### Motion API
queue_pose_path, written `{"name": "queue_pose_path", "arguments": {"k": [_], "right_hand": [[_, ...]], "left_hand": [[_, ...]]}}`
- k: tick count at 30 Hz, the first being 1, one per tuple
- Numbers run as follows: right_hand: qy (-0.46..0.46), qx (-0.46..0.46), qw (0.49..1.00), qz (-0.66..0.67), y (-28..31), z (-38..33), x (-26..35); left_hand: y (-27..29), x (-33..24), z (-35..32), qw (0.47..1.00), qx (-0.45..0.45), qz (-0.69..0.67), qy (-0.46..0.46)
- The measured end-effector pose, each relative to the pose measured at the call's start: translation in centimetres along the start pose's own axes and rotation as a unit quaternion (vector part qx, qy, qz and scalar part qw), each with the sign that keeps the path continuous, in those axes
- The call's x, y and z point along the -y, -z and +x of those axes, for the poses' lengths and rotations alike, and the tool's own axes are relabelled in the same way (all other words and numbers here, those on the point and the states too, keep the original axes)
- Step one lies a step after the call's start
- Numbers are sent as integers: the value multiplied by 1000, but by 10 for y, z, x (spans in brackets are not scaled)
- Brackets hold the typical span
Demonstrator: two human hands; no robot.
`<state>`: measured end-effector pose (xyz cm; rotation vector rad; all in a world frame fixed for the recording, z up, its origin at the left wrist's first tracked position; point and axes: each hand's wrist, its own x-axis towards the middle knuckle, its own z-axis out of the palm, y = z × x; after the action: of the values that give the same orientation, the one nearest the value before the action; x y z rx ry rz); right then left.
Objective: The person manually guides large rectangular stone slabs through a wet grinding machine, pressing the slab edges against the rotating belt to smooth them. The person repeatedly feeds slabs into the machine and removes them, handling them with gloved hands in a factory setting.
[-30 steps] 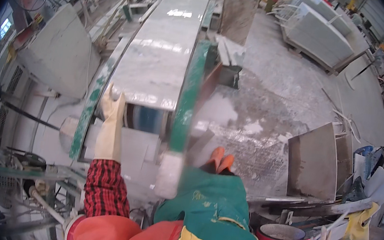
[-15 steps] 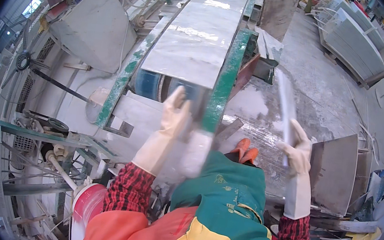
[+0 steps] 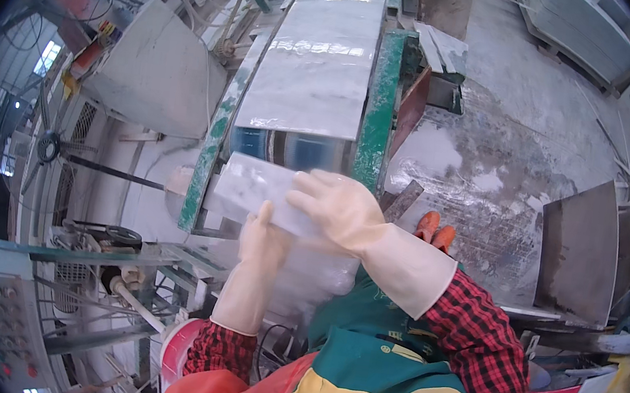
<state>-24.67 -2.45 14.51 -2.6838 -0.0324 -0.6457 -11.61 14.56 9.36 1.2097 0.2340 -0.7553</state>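
Note:
A pale, grey-veined marble piece [image 3: 253,183] is tilted in front of my body, just below the end of the conveyor. My left hand [image 3: 265,242], in a cream rubber glove, grips its lower edge with the thumb up; the other fingers are mostly hidden. Across the right part of its face lies my right hand [image 3: 341,209], gloved alike, fingers stretched out and slightly apart. Beyond them, a glossy white marble slab [image 3: 310,84] lies on the conveyor, its near edge over a blue roller [image 3: 313,152]. A blurred whitish thing [image 3: 312,276] lies beneath my hands, its kind unclear.
Green rails [image 3: 380,110] flank the conveyor. A control panel [image 3: 8,323] and a handwheel [image 3: 48,147] stand at left. Dark slabs [image 3: 578,251] lean at right, near the wet floor [image 3: 490,196]. A stack of pale slabs [image 3: 584,29] stands far right.
My right hand has swung in from the right with the thin white piece, which now shows its broad face. My left hand has drawn back from the roller to its lower edge.

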Motion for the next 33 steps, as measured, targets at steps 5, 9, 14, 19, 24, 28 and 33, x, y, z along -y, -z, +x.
{"name": "queue_pose_path", "arguments": {"k": [5, 9, 14, 19, 24, 28, 33], "right_hand": [[-124, -78, 984, 99, 38, -59, -25], [-304, -122, 932, 153, 55, -125, -48], [-419, -147, 883, 155, 66, -178, -50], [-472, -146, 853, 166, 61, -205, -40], [-487, -171, 838, 178, 50, -225, -40], [-489, -172, 836, 181, 46, -233, -41], [-502, -177, 828, 176, 53, -238, -37]], "left_hand": [[58, -3, 36, 995, -89, -37, 40], [82, 0, 59, 991, -118, -4, 56], [108, 11, 91, 990, -125, -17, 63], [80, 4, 90, 984, -153, 43, 78], [92, -34, 71, 958, 24, 283, 42], [99, -60, 72, 896, -40, 428, 111], [75, -66, 61, 681, -55, 729, 31]]}}
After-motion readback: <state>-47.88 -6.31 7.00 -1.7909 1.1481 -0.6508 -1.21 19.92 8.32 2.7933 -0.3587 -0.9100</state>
